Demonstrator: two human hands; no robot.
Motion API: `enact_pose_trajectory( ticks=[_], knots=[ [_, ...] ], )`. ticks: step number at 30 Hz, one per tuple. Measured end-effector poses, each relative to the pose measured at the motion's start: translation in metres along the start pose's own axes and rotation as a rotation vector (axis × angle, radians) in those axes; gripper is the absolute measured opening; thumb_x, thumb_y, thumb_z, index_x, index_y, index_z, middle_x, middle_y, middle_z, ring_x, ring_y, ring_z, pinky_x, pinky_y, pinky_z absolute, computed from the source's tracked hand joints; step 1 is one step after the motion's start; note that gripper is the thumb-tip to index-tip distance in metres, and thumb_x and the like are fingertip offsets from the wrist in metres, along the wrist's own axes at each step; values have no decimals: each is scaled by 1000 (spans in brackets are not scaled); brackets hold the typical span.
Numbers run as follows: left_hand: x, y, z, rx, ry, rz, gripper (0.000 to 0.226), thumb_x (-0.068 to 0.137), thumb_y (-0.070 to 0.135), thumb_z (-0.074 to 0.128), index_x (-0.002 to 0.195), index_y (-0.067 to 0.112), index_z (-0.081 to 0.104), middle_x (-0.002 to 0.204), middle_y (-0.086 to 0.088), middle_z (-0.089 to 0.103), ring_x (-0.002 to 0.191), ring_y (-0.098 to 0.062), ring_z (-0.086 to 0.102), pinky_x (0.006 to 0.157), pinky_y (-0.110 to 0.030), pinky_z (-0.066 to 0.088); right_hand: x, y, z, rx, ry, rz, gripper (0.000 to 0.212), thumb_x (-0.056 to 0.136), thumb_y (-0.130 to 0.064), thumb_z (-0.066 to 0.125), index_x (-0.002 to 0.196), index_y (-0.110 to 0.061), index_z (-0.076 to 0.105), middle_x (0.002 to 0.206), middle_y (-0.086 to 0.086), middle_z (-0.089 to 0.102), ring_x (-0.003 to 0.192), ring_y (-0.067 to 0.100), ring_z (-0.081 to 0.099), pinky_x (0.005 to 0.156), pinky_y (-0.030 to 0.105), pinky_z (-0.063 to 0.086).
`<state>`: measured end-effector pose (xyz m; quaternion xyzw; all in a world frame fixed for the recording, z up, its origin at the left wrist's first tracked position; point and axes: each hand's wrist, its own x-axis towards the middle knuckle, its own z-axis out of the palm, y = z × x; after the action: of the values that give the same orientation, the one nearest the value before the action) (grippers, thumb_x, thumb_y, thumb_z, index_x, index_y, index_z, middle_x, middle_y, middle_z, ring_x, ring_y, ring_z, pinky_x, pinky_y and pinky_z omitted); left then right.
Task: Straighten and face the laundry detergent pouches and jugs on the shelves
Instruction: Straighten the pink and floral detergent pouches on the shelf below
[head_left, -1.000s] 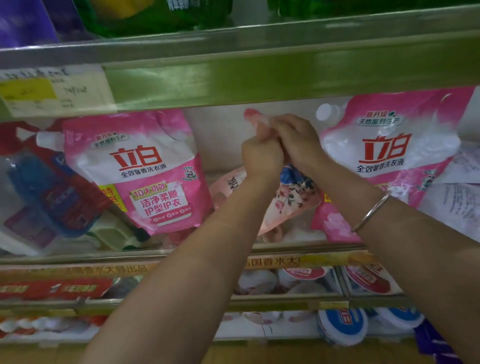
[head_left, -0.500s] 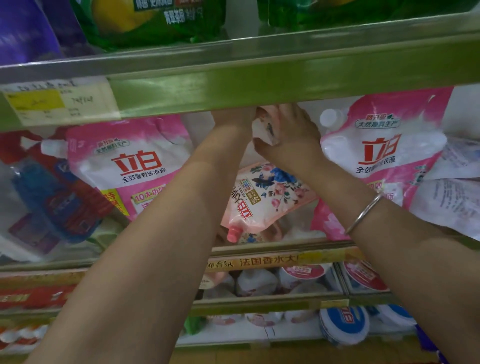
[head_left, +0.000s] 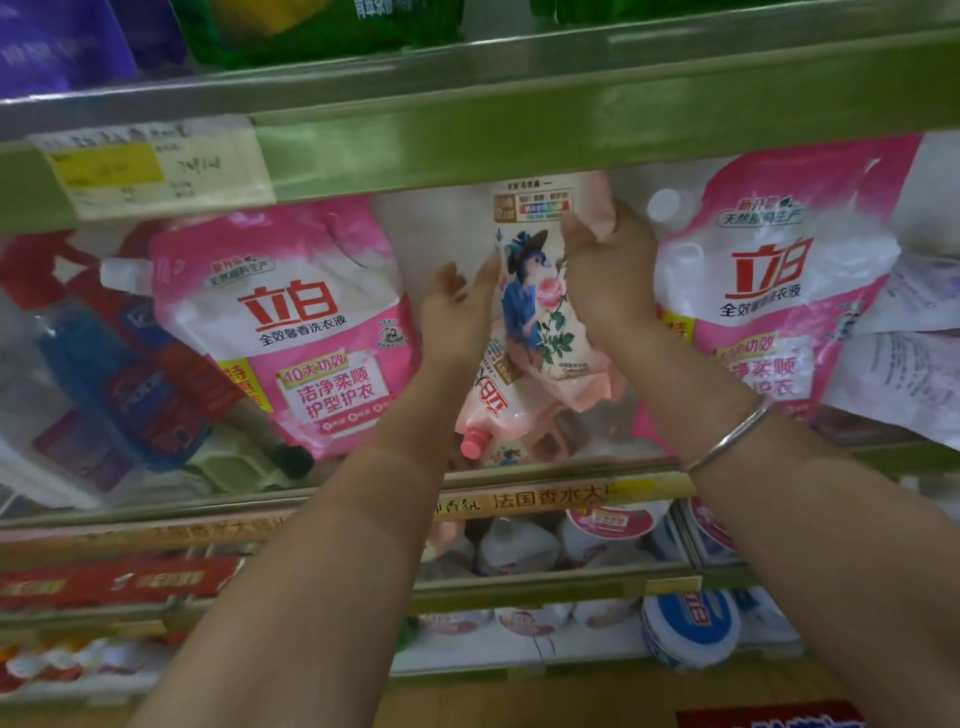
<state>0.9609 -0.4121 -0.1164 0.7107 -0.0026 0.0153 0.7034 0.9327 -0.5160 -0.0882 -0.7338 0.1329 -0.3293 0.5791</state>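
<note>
A pale peach pouch (head_left: 540, 306) printed with a lady and a rose stands upright in the middle of the shelf. My right hand (head_left: 608, 275) grips its upper right edge. My left hand (head_left: 452, 317) lies against its left side with relaxed fingers. Below it a second peach pouch (head_left: 493, 421) lies upside down, pink cap toward the shelf's front rail. A large pink-and-white pouch (head_left: 291, 332) leans on the left, and a matching one (head_left: 769, 291) leans on the right.
The green edge of the shelf above (head_left: 519, 130) hangs just over the hands, with a paper price label (head_left: 150, 166). Red and blue pouches (head_left: 119, 379) lie at the far left. White papers (head_left: 914, 353) are at the right. White jugs (head_left: 519, 545) fill the lower shelves.
The hands came down from under the upper shelf edge. The peach pouch now hangs upright with its printed front showing, and my left hand has let go of its top and moved to its side.
</note>
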Motion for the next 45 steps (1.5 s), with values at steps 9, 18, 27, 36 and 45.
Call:
enact_pose_trajectory(
  ticks=[9,18,27,36,45],
  knots=[
    [-6,-26,-31,-92,-413,-203,36,85,46,58,103,15,65,102,-6,71,92,-21,69,87,-36,52,-17,14,-21,401,-148,411,12,84,-15,68,95,-14,63,86,3,70,76,19,69,74,33,57],
    [-22,-32,-52,-65,-388,-200,21,75,13,77,94,13,69,91,-9,74,82,-23,73,75,-38,58,-28,34,-28,240,-263,263,35,85,-19,66,116,-25,51,91,-15,65,79,-2,65,64,14,55],
    [-56,-15,-77,-104,-208,-76,5,81,8,69,83,14,69,89,-4,74,83,-22,72,72,-36,60,-49,13,-17,260,-379,334,39,66,-44,73,96,-22,60,86,-2,73,71,6,72,71,29,59],
    [-59,-15,-195,3,80,52,11,80,2,68,76,13,67,56,14,68,54,2,65,52,-14,52,-100,-13,94,238,-627,322,53,72,-52,70,109,-14,63,99,3,73,92,18,70,86,42,56],
    [-43,-15,-292,38,334,7,17,83,11,68,68,14,62,57,7,67,57,-10,63,61,-24,54,-133,-48,199,172,-704,269,68,75,-54,67,124,-10,52,128,15,58,114,26,59,96,37,49]
  ],
)
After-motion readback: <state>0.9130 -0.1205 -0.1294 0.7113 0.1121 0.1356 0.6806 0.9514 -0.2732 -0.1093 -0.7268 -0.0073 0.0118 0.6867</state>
